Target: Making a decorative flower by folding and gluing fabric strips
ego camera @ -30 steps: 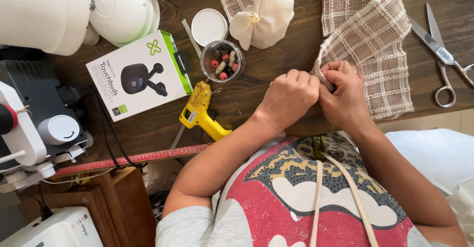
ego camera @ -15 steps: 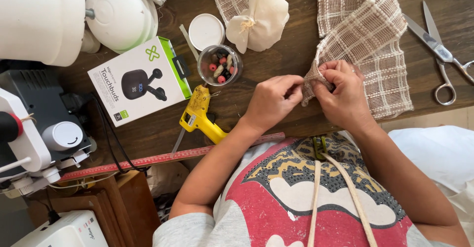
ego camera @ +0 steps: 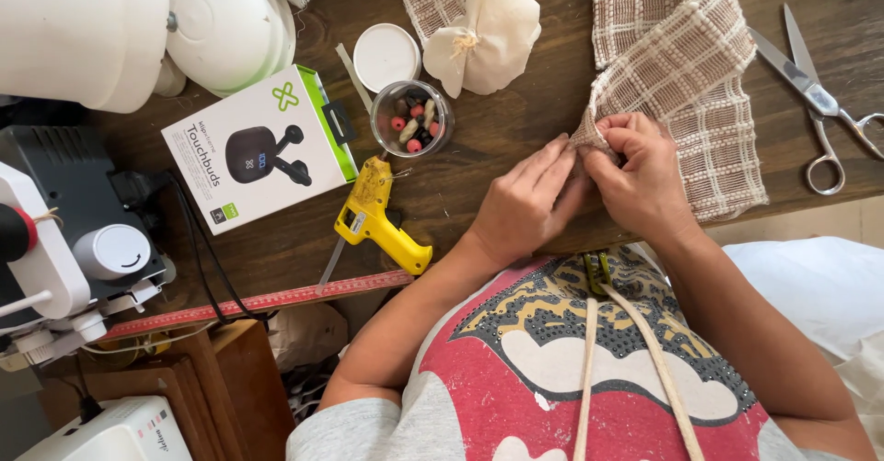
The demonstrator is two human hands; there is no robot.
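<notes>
Surface: dark wooden table point(ego camera: 479, 175), crowded with craft things.
Left hand point(ego camera: 525, 205): fingers curled together, pinching the near-left corner of the checked woven cloth point(ego camera: 681, 83).
Right hand point(ego camera: 640, 180): closed on the same corner, fingertips meeting the left hand's.
Cloth: lies right of centre, folded and running far from the hands; likely light, soft and floppy (loose weave, may fray), best gripped at the edge.
Near left: yellow glue gun point(ego camera: 378, 217), glass jar of beads point(ego camera: 412, 118), white pouch point(ego camera: 488, 23).
Far right: scissors point(ego camera: 815, 97).
Far left: white earbud box point(ego camera: 258, 152).
</notes>
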